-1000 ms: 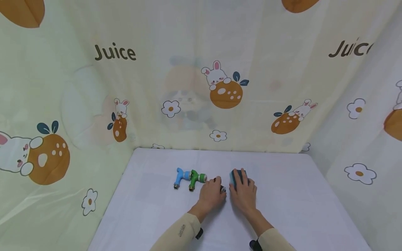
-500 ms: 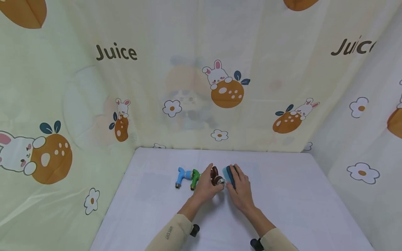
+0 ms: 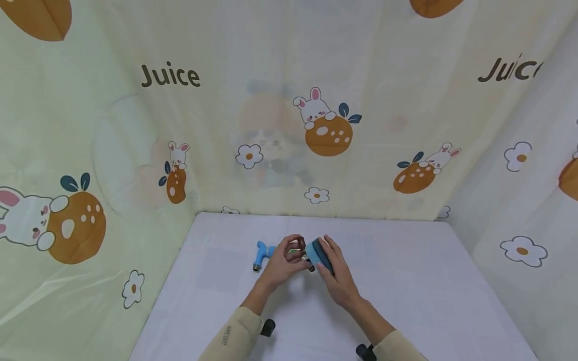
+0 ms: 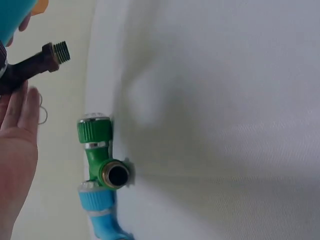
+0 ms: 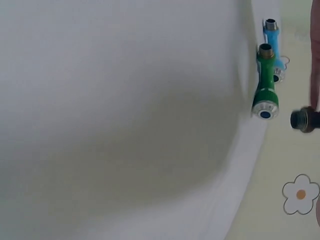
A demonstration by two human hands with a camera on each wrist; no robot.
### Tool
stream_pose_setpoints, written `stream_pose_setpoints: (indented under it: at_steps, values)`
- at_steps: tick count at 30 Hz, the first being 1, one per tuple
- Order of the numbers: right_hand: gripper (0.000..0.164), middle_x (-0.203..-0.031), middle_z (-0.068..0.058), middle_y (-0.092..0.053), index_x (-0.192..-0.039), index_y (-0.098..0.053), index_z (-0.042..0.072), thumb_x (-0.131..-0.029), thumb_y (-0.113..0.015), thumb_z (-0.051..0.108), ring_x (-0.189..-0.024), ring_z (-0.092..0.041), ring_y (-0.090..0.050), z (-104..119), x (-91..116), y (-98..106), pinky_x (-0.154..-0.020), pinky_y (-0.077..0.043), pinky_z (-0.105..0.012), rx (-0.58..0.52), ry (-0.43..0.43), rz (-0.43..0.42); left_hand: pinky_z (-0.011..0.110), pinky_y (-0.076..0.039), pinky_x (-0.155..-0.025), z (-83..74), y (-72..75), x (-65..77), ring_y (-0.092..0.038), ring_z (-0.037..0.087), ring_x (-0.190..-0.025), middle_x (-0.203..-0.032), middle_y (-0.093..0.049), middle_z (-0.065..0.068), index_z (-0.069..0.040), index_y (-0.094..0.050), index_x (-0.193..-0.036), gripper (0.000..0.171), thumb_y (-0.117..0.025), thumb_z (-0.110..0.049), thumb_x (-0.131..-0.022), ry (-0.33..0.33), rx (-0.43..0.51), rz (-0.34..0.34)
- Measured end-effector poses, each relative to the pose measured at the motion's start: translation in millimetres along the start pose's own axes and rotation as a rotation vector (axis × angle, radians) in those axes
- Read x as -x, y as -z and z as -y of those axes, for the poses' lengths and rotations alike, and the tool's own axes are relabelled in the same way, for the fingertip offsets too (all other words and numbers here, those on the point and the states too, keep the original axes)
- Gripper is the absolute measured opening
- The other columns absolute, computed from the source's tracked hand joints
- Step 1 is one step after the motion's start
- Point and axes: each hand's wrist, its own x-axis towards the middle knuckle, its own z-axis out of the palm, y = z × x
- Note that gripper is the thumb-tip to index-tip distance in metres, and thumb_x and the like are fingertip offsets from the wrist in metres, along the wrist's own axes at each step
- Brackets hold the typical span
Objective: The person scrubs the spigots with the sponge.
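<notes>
Left hand (image 3: 281, 264) gripping brown tap (image 4: 31, 68) over table (image 3: 424, 286), right hand (image 3: 340, 281) holding blue sponge (image 3: 313, 254) by it, threaded end (image 4: 61, 52) clear only in wrist views, green tap (image 4: 96, 155) beside blue tap (image 3: 260, 255), mostly hidden from head view

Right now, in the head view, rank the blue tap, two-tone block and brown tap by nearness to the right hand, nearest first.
1. Two-tone block, gripped in the right hand.
2. Brown tap, left of it, in the left hand.
3. Blue tap, farthest left, on the table.
</notes>
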Motion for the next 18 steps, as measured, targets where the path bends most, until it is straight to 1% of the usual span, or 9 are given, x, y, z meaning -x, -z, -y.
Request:
stream_pose_setpoints:
  at_steps: [3, 6, 8, 11, 13, 16, 18]
  values:
    - [0.064, -0.169, -0.013, -0.030, -0.162, -0.035, 0.020, -0.102, -0.059, 0.020, -0.149, -0.040, -0.038, 5.6, -1.3, -1.3, -0.112, -0.040, -0.070, -0.009, 0.055, 0.011, 0.044, -0.054, -0.107, -2.7, 5.9, 2.1, -0.063, 0.031, -0.132, -0.144, -0.060, 0.012, -0.025, -0.044, -0.154, 0.078, -0.085, -0.016, -0.088, -0.017, 0.015, 0.017]
    - [0.061, -0.168, -0.010, -0.035, -0.158, -0.042, 0.022, -0.101, -0.061, 0.018, -0.148, -0.037, -0.041, 9.5, -2.7, -1.7, -0.109, -0.043, -0.067, 0.008, 0.089, 0.013, 0.038, -0.056, -0.104, -4.4, 9.2, 3.4, -0.063, 0.030, -0.131, -0.142, -0.062, 0.010, -0.026, -0.045, -0.154, 0.078, -0.085, -0.015, -0.088, -0.022, 0.043, 0.035]
    - [0.057, -0.167, -0.008, -0.037, -0.157, -0.047, 0.023, -0.101, -0.061, 0.019, -0.145, -0.034, -0.043, 11.3, -4.3, -2.0, -0.106, -0.046, -0.064, 0.036, 0.085, 0.013, 0.035, -0.057, -0.102, -5.5, 10.0, 3.1, -0.065, 0.029, -0.129, -0.141, -0.063, 0.010, -0.026, -0.046, -0.153, 0.078, -0.085, -0.014, -0.087, -0.027, 0.055, 0.049]
    - [0.055, -0.166, -0.011, -0.038, -0.157, -0.048, 0.023, -0.104, -0.060, 0.022, -0.141, -0.035, -0.045, 12.0, -6.4, -3.4, -0.101, -0.049, -0.061, 0.086, 0.049, 0.008, 0.033, -0.055, -0.104, -6.7, 9.8, 2.0, -0.067, 0.025, -0.126, -0.141, -0.064, 0.009, -0.027, -0.047, -0.153, 0.080, -0.087, -0.015, -0.086, -0.039, 0.022, 0.068]
    - [0.054, -0.166, -0.015, -0.037, -0.158, -0.047, 0.024, -0.105, -0.058, 0.024, -0.139, -0.038, -0.044, 11.7, -7.6, -4.3, -0.100, -0.049, -0.062, 0.087, 0.011, 0.012, 0.035, -0.054, -0.105, -8.1, 8.8, 1.8, -0.067, 0.022, -0.125, -0.141, -0.065, 0.007, -0.028, -0.047, -0.154, 0.081, -0.088, -0.018, -0.084, -0.046, -0.021, 0.076]
    - [0.054, -0.167, -0.018, -0.033, -0.160, -0.042, 0.023, -0.108, -0.053, 0.027, -0.141, -0.042, -0.040, 10.1, -10.3, -5.7, -0.103, -0.046, -0.065, 0.044, -0.054, 0.030, 0.036, -0.054, -0.107, -11.1, 6.3, 1.9, -0.066, 0.022, -0.127, -0.140, -0.065, 0.006, -0.026, -0.045, -0.155, 0.084, -0.089, -0.018, -0.083, -0.059, -0.068, 0.089]
    - [0.054, -0.166, -0.018, -0.033, -0.162, -0.038, 0.023, -0.110, -0.048, 0.031, -0.140, -0.042, -0.038, 8.9, -12.8, -6.8, -0.103, -0.045, -0.064, 0.017, -0.100, 0.036, 0.035, -0.053, -0.107, -13.4, 4.0, 2.1, -0.066, 0.023, -0.127, -0.139, -0.066, 0.007, -0.024, -0.044, -0.156, 0.086, -0.089, -0.017, -0.083, -0.069, -0.082, 0.096]
